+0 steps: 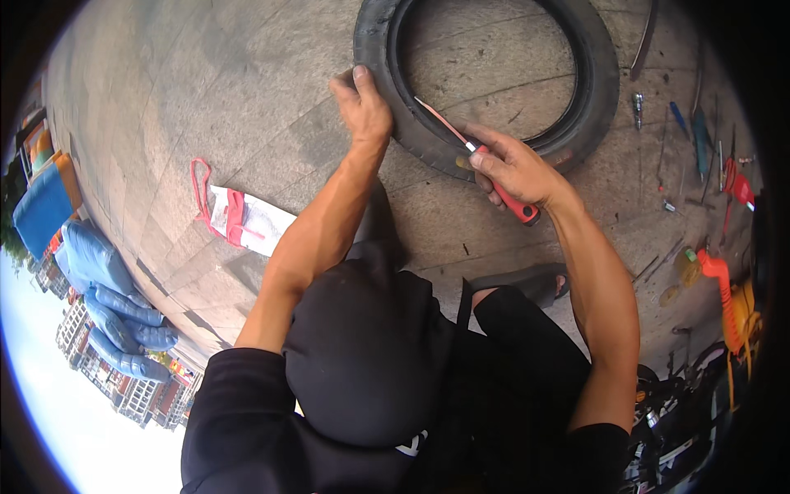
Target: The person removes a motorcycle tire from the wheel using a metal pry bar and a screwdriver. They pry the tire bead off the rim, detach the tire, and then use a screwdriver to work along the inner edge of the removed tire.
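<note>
A black tyre [605, 74] lies flat on the paving ahead of me, its upper edge cut off by the picture. My left hand [364, 111] grips its outer left edge, thumb up, with the other fingers partly hidden. In my right hand [520, 169] is a screwdriver [445, 122], its red and black handle wrapped by the fingers over the tyre's near right side. The reddish shaft points up and left across the sidewall, and its tip is at the tyre's inner rim.
A white and red packet [255, 224] with a red cord lies at the left. Scattered tools, among them a silver socket piece [638, 111] and a teal-handled tool [700, 140], lie at the right. Nearer stands an orange curved object [724, 288]. Blue wrapped bundles [103, 255] are far left.
</note>
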`<state>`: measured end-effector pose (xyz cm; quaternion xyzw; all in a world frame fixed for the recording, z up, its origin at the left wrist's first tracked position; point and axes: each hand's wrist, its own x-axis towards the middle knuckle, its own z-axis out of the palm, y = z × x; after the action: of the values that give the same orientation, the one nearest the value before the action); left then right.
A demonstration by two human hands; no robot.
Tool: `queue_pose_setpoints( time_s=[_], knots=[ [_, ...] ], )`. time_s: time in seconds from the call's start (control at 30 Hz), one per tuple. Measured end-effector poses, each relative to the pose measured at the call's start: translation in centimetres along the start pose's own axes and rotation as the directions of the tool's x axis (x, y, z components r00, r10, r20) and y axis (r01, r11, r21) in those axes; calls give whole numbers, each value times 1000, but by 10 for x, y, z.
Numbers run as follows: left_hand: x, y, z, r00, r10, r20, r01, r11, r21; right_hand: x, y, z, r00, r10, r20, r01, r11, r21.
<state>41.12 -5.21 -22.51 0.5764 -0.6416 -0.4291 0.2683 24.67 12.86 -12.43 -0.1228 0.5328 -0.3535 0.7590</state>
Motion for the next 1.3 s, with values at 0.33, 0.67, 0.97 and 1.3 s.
queue_pose_setpoints(
  time_s=[0.33,0.67,0.97,1.3],
  knots=[
    [-3,5,-1,1000,24,0,-24,999,21,71,-28,41,842,-351,-410,109,855,-507],
    [-3,6,-1,998,63,-23,-63,998,1,80,-37,28,962,-210,-175,57,780,-623],
    [-4,6,0,999,39,-13,-39,998,-39,13,-28,-3,953,-286,-99,113,640,-760],
    [-1,6,1,999,44,-7,-44,999,31,21,-34,-2,934,-352,61,247,513,-822]
  ],
)
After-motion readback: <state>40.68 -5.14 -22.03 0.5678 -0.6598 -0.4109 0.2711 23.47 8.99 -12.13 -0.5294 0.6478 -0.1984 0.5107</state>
